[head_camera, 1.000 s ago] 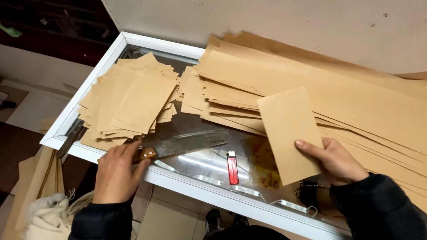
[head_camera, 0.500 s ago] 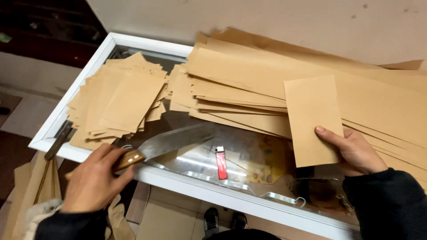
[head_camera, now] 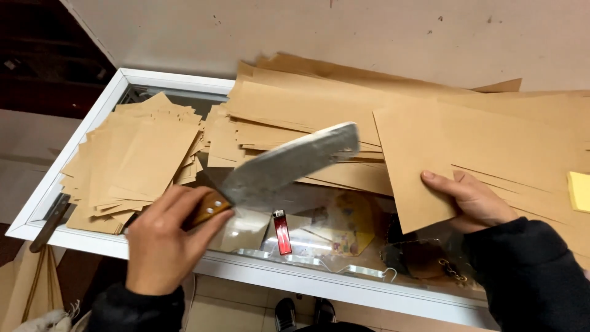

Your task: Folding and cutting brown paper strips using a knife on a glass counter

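Left hand [head_camera: 161, 243] fisted round wooden handle of broad steel cleaver [head_camera: 289, 165], blade raised, tilted up-right. Right hand [head_camera: 473, 200] pinches brown paper sheet [head_camera: 430, 154], thumb on top, above glass-topped white-framed counter [head_camera: 153, 80].

The left hand [head_camera: 161, 243] grips a cleaver [head_camera: 279, 171] raised over the glass table [head_camera: 184, 261]; the right hand [head_camera: 473, 200] holds a brown paper sheet [head_camera: 418, 154].

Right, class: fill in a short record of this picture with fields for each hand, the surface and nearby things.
left hand: grips the wooden handle of a cleaver, blade raised
right hand: holds a brown paper sheet
surface: glass-topped counter, white frame
nearby: red lighter; stack of cut brown sheets; yellow pad
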